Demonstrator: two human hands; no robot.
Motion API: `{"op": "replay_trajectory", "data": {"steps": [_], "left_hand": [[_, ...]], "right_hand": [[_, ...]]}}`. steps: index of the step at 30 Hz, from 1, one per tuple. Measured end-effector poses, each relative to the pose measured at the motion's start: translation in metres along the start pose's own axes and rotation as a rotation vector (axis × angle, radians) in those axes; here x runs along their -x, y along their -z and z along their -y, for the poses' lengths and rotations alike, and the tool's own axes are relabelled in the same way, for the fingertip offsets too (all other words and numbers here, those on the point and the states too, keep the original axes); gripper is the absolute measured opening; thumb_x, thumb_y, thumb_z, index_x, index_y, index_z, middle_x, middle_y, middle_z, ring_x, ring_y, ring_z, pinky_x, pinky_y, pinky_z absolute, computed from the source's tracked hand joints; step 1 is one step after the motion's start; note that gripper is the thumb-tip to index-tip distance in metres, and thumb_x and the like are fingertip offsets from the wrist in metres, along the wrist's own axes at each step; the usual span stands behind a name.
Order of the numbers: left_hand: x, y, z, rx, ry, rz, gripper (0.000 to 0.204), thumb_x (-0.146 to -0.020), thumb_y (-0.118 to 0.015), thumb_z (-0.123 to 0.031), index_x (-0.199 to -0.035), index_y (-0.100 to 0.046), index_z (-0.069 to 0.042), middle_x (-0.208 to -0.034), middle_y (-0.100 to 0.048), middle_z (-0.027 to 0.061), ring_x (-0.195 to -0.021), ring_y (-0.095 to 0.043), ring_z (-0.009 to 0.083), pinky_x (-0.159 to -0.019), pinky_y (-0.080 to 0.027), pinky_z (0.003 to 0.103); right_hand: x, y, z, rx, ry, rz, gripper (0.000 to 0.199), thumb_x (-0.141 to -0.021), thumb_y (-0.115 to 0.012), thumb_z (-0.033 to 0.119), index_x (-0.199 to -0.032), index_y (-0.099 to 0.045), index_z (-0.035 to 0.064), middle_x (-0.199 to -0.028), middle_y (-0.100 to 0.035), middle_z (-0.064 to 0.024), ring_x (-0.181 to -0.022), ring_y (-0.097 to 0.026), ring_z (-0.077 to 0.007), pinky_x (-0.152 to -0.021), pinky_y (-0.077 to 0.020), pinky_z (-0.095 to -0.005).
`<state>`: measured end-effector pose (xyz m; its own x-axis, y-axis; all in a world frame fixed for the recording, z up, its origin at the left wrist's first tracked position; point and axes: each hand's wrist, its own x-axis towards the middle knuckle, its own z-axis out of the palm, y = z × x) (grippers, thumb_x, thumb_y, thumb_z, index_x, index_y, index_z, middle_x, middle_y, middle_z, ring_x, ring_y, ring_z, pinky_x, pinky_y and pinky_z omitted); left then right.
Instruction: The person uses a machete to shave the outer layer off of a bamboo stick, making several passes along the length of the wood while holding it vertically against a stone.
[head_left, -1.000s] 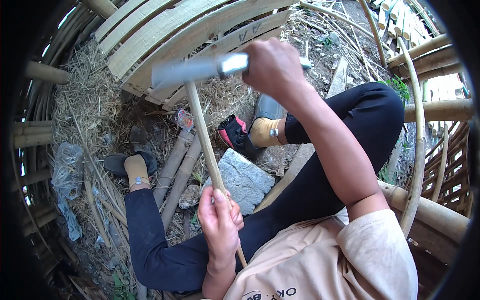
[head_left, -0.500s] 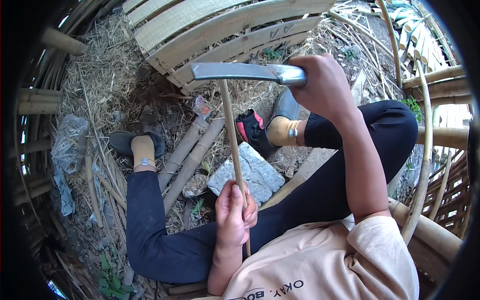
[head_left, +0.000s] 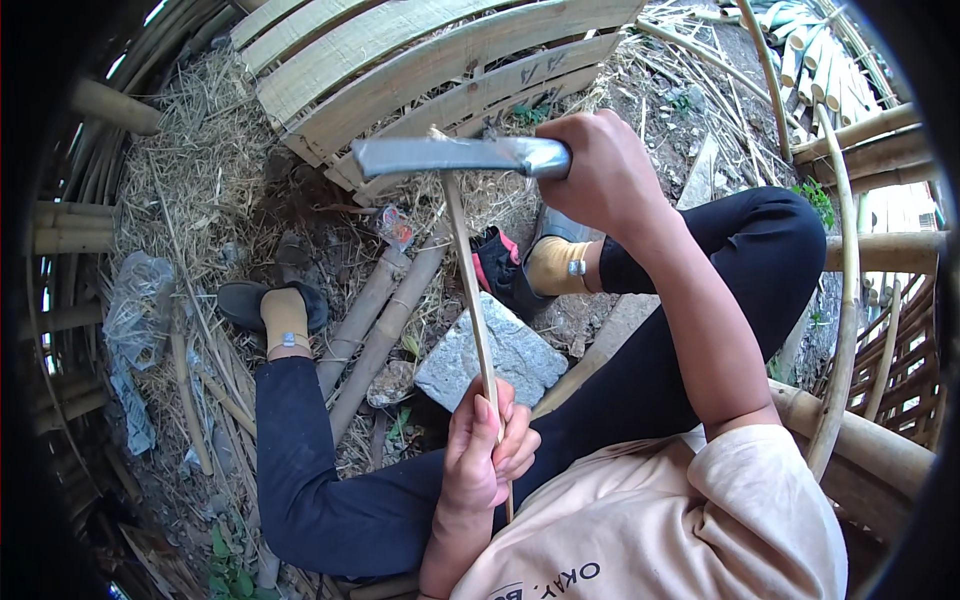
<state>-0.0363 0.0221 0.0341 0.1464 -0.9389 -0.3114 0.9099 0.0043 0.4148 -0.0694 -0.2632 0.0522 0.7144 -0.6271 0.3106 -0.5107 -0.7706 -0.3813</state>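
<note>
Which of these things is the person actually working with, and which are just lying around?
In use:
- blade, held in the right hand
- thin bamboo strip, held in the left hand, blade across it

Lying about:
- grey stone
- two bamboo poles
- slatted bamboo panel
- plastic scrap
- straw

One head-worn fisheye view, looking steeply down from my brow, close over my lap and raised hands; legs, straw-littered ground and bamboo slats curved toward its rim.
</note>
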Motion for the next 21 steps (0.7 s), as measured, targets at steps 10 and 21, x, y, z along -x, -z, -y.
{"op": "replay_trajectory", "data": {"steps": [10, 21], "left_hand": [[0.003, -0.005, -0.004, -0.151, -0.107, -0.109, 0.026, -0.108, -0.043, -0.034, -0.096, -0.045, -0.011, -0.056, -0.036, -0.003, -0.042, -0.025, 0.0021, -0.036, -0.02, 0.018], [0.0, -0.005, 0.017, -0.74, -0.345, -0.48, 0.017, -0.104, -0.054, -0.021, -0.102, -0.048, -0.006, -0.061, -0.043, -0.0027, -0.047, -0.038, 0.0021, -0.04, -0.029, 0.019]], "right_hand": [[-0.011, 0.023, 0.0, -0.14, -0.194, -0.024, 0.016, -0.084, -0.074, 0.016, -0.089, -0.076, 0.0017, -0.069, -0.067, -0.0184, -0.062, -0.067, -0.0314, -0.061, -0.0515, -0.0374], [0.006, 0.033, 0.013, 0.084, 0.048, 0.063, 0.019, -0.065, -0.069, 0.013, -0.083, -0.075, 0.008, -0.07, -0.067, -0.0161, -0.07, -0.068, -0.036, -0.07, -0.0559, -0.0436]]}}
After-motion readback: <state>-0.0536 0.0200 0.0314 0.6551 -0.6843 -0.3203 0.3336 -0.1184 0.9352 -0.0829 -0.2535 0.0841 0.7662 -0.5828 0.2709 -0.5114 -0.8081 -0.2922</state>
